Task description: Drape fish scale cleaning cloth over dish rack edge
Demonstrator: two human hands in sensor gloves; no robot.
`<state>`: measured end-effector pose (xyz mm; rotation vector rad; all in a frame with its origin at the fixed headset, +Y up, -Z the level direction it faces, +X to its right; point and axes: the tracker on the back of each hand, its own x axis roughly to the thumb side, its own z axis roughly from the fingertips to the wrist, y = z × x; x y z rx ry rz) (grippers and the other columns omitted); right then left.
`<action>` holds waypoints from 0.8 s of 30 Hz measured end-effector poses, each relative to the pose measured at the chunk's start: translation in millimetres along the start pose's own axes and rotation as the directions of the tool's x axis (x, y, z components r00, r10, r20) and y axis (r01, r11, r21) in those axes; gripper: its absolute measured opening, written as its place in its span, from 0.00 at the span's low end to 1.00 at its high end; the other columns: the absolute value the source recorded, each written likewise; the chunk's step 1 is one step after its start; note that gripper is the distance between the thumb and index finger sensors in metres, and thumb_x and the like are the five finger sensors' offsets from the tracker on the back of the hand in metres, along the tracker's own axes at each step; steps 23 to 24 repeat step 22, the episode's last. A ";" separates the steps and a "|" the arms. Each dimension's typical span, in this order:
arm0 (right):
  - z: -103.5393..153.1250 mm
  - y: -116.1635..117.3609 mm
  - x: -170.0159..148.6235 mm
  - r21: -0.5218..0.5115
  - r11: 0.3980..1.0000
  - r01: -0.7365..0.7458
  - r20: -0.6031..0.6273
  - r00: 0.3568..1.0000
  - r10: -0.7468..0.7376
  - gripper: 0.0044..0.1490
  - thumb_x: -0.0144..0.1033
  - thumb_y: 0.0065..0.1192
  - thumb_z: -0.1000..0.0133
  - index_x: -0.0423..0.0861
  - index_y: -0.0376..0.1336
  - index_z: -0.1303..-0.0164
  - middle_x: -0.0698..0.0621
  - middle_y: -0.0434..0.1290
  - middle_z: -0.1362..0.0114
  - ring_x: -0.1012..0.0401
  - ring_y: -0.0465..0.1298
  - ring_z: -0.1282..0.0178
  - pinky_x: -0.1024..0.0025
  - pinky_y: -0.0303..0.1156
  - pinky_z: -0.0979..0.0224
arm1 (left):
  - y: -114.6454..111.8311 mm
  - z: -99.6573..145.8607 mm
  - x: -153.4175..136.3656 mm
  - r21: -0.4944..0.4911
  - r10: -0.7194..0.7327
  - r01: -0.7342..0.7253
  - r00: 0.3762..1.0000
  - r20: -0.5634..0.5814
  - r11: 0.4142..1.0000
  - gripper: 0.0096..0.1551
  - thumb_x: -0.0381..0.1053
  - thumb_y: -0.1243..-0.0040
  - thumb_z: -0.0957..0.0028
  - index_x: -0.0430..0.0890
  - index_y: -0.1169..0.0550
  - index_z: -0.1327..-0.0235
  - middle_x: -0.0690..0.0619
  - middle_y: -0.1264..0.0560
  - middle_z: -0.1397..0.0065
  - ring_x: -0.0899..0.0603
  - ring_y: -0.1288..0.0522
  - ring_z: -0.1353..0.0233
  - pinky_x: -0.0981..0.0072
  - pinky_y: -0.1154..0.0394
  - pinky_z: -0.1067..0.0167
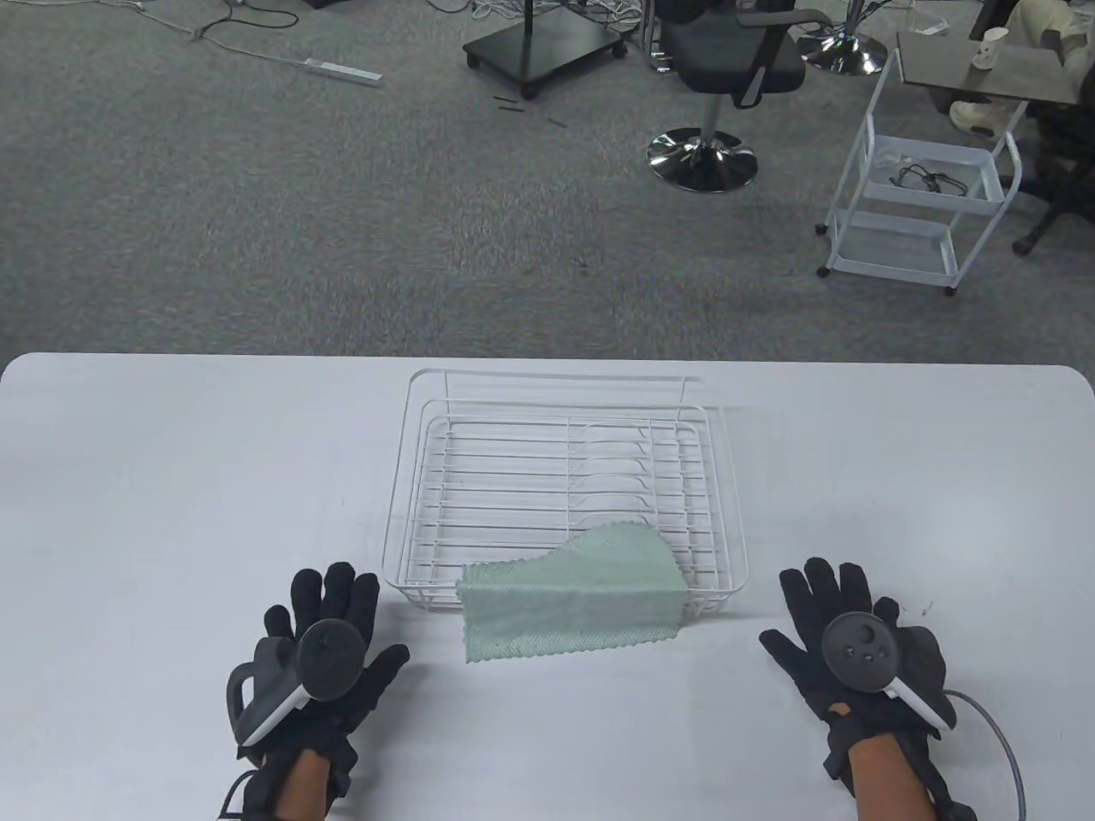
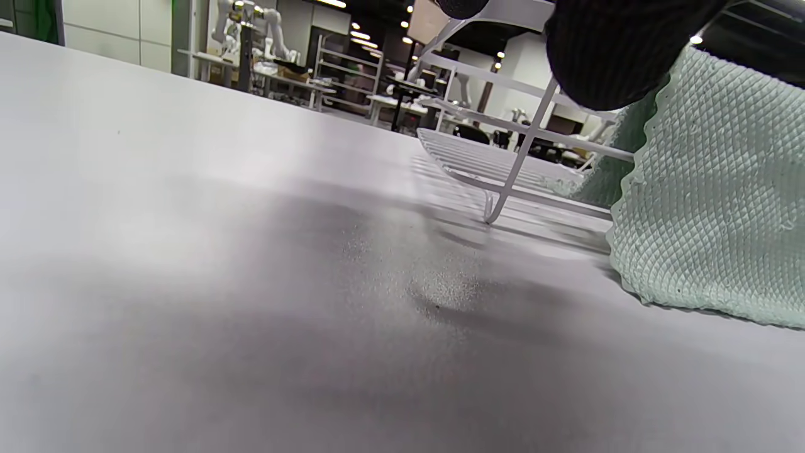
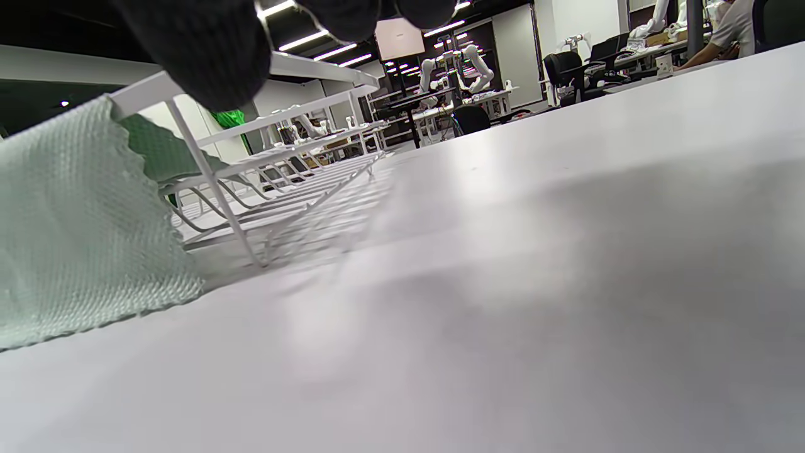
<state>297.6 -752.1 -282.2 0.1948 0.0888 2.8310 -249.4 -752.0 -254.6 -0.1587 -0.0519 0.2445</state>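
A pale green scaly cloth hangs over the near edge of the white wire dish rack, part inside the rack and part down on the table. It also shows in the left wrist view and the right wrist view. My left hand lies flat and open on the table, left of the cloth and apart from it. My right hand lies flat and open right of the rack, holding nothing. The rack shows in both wrist views.
The white table spreads wide on both sides of the rack. Beyond its far edge is carpeted floor with an office chair and a white cart.
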 end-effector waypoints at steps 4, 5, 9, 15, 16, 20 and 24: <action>-0.7 1.2 0.5 0.007 1.000 -0.009 -0.002 1.000 0.009 0.44 0.59 0.52 0.34 0.52 0.41 0.14 0.44 0.39 0.10 0.40 0.34 0.14 0.25 0.37 0.23 | 1.6 1.8 -0.8 0.011 0.012 -0.012 1.000 0.004 1.000 0.54 0.68 0.44 0.41 0.51 0.53 0.11 0.51 0.62 0.11 0.35 0.71 0.16 0.28 0.64 0.26; -0.9 1.3 0.6 0.008 1.000 -0.010 -0.001 1.000 0.010 0.45 0.59 0.52 0.34 0.52 0.41 0.14 0.44 0.39 0.10 0.40 0.34 0.14 0.25 0.37 0.23 | 1.9 2.1 -0.7 0.014 0.012 -0.012 1.000 0.005 1.000 0.53 0.68 0.44 0.41 0.52 0.53 0.11 0.51 0.62 0.11 0.35 0.71 0.16 0.28 0.64 0.26; -2.3 2.7 0.6 0.012 1.000 -0.010 -0.002 1.000 0.010 0.44 0.58 0.53 0.34 0.52 0.42 0.14 0.44 0.40 0.10 0.40 0.34 0.14 0.25 0.38 0.23 | 1.2 1.2 -1.3 0.015 0.014 -0.014 1.000 0.006 1.000 0.53 0.68 0.44 0.40 0.52 0.53 0.11 0.51 0.61 0.11 0.36 0.70 0.16 0.28 0.64 0.25; -3.5 3.5 1.6 0.016 1.000 -0.018 -0.001 1.000 0.018 0.44 0.58 0.53 0.34 0.52 0.42 0.14 0.44 0.40 0.10 0.40 0.35 0.14 0.25 0.38 0.23 | 1.1 -0.2 -3.2 0.009 0.014 -0.014 1.000 0.001 1.000 0.53 0.68 0.44 0.41 0.52 0.53 0.11 0.51 0.61 0.11 0.35 0.70 0.16 0.28 0.64 0.26; -3.6 3.7 1.7 0.015 1.000 -0.020 0.000 1.000 0.020 0.44 0.58 0.53 0.34 0.52 0.42 0.14 0.43 0.40 0.10 0.40 0.35 0.14 0.25 0.38 0.23 | 1.2 0.1 -3.0 0.008 0.015 -0.015 1.000 0.001 1.000 0.53 0.68 0.44 0.41 0.52 0.53 0.11 0.51 0.61 0.11 0.35 0.70 0.16 0.28 0.64 0.26; -4.1 4.3 2.2 0.019 0.999 -0.025 0.000 1.000 0.025 0.44 0.58 0.53 0.34 0.52 0.42 0.14 0.43 0.41 0.10 0.40 0.35 0.14 0.25 0.39 0.23 | 0.8 -0.1 -2.0 0.004 0.009 -0.009 1.000 0.002 1.000 0.53 0.68 0.44 0.41 0.52 0.53 0.11 0.51 0.61 0.11 0.35 0.70 0.16 0.28 0.64 0.26; -4.0 4.4 2.4 0.020 0.999 -0.027 0.000 1.000 0.027 0.44 0.58 0.53 0.34 0.52 0.43 0.14 0.43 0.41 0.10 0.40 0.35 0.14 0.25 0.39 0.23 | 0.4 -0.4 -1.4 0.002 0.008 -0.008 1.000 0.005 1.000 0.53 0.68 0.44 0.40 0.52 0.53 0.11 0.51 0.61 0.11 0.35 0.70 0.16 0.28 0.64 0.26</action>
